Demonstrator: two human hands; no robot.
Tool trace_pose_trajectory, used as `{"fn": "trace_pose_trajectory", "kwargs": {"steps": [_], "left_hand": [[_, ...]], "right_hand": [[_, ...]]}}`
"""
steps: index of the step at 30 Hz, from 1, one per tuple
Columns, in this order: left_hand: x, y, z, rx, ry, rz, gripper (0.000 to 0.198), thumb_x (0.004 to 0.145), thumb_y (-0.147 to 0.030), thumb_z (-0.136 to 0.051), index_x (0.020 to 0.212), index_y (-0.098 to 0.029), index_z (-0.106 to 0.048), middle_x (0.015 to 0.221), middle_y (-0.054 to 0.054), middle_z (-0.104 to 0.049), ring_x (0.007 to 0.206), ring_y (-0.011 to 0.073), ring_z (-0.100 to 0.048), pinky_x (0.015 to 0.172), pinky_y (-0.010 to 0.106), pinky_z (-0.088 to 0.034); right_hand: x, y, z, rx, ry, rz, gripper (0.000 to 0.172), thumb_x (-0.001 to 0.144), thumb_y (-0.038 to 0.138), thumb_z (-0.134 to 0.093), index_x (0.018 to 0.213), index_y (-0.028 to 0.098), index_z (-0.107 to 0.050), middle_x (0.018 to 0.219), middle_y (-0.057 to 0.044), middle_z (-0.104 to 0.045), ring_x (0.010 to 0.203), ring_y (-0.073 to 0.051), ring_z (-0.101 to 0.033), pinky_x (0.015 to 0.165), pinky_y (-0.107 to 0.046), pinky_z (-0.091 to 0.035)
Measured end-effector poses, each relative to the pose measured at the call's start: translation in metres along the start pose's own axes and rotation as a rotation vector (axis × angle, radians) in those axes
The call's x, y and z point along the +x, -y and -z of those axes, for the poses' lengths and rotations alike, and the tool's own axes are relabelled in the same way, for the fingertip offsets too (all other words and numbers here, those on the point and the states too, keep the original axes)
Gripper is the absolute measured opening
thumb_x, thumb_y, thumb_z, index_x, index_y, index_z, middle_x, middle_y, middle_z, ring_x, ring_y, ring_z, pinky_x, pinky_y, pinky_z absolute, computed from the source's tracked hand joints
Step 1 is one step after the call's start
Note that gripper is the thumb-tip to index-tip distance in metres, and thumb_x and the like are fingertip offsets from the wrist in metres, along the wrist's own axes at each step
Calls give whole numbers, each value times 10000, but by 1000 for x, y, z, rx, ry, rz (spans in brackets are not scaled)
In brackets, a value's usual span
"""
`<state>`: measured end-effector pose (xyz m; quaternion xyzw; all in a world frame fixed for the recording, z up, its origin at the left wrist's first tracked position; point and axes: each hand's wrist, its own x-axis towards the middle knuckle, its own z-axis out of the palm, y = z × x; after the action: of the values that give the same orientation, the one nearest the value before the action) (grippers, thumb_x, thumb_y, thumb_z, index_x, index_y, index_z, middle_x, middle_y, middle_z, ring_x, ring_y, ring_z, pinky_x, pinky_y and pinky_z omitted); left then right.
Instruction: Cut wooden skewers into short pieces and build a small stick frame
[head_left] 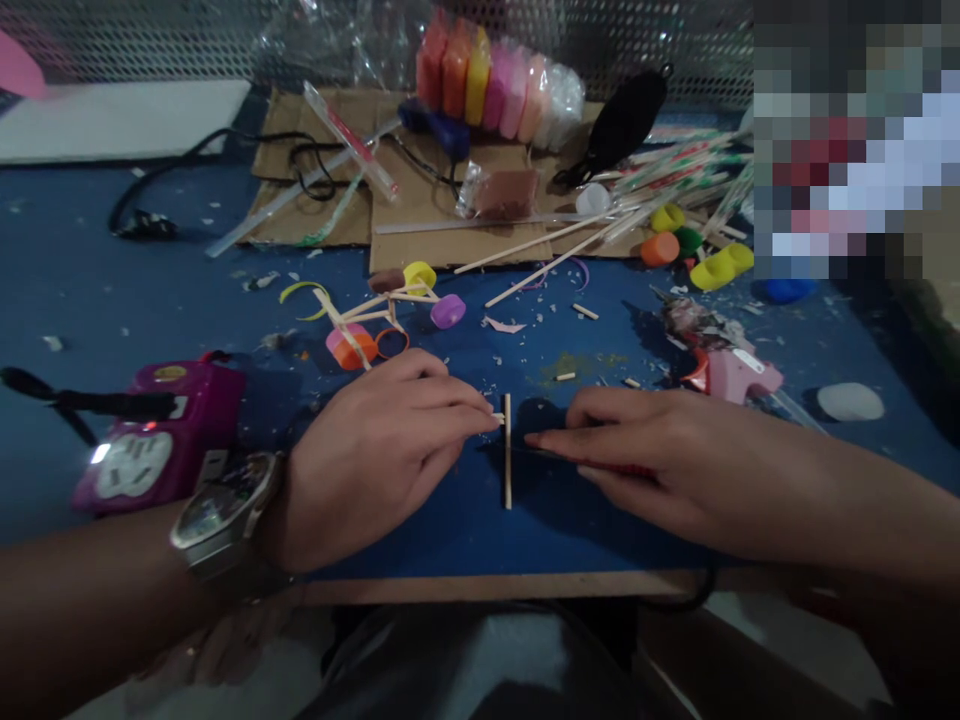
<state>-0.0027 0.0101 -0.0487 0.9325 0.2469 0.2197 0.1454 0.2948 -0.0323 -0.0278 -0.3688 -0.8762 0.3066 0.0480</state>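
My left hand, with a wristwatch on its wrist, is closed in a pinch on a short wooden stick. That piece meets the side of a longer wooden stick lying upright in view on the table. To the right of it, my right hand is closed around a slim red tool. The fingers hide most of this tool, so its kind does not show. Just beyond my left hand stands a small model of glued sticks with coloured clay discs.
A pink glue gun rests behind my right hand. At left sits a purple box with a black strap. Clay packs, cardboard and long skewers lie at the back. Scraps dot the blue table.
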Motion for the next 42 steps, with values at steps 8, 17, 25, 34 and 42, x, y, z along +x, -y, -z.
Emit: {"fn": "trace_pose_trajectory", "kwargs": {"steps": [8,17,25,34,42], "left_hand": [[1,1,-4,-3,-9,0,261,1025,-55,-598,1126,-195,-795,1123,10,-830,1014,220,-645,942,360,-561],[1,0,-2,-19,3,17,265,1028,-63,-589,1142,-203,-783,1139,24,-831,1015,210,-677,953,366,-574],[1,-7,2,-34,-1,108,368,976,-89,-583,1297,-209,-715,1251,79,-774,1149,260,-705,1068,456,-555],[-3,-4,2,8,47,148,435,954,-107,-587,1371,-201,-671,1306,71,-750,1215,268,-671,1159,456,-500],[-2,-5,2,-14,51,162,395,962,-131,-599,1338,-217,-682,1282,75,-756,1189,277,-684,1115,469,-528]], "right_hand": [[0,-1,0,-2,-3,15,494,1069,144,-501,1498,302,-687,1114,-41,-703,926,-168,-737,813,-308,-532],[1,1,1,8,2,-3,495,1066,148,-522,1505,304,-687,1131,-51,-720,930,-177,-739,812,-315,-543],[-1,-1,0,-5,-2,6,496,1066,146,-527,1506,310,-685,1146,-56,-717,963,-185,-741,834,-319,-543],[-2,-3,0,-7,5,0,498,1076,162,-536,1529,329,-662,1159,-45,-712,979,-176,-736,847,-311,-543],[-1,-1,1,-6,-12,8,504,1063,152,-544,1521,316,-677,1149,-57,-735,963,-184,-746,838,-311,-561]]}}
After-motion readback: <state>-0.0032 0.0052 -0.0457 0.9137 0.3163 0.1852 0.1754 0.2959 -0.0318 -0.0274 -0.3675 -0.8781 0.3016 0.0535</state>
